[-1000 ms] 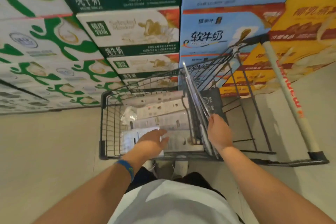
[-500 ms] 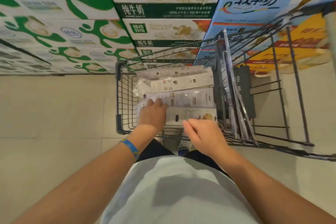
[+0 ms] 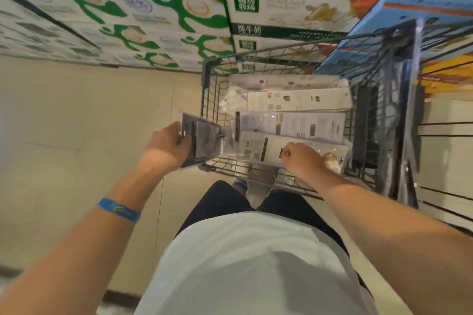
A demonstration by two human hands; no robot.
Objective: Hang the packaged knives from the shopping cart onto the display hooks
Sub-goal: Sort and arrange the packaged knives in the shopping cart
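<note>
Your left hand (image 3: 165, 149) holds a dark knife pack (image 3: 204, 140), with your fingers wrapped round its end. The pack is over the left edge of the shopping cart (image 3: 207, 89) and is tipped on its side. Your right hand (image 3: 300, 160) is down in the cart, fingers curled on the nearest pale pack (image 3: 258, 147). It is not clear if it has really grabbed it. More pale packs (image 3: 294, 100) lie flat in the cart behind that one, side by side. Tall dark packs (image 3: 401, 100) stand on end along the cart's right side. A blue wristband (image 3: 119, 210) is on your left arm. Big milk boxes (image 3: 153, 7) are stacked just past the cart.
</note>
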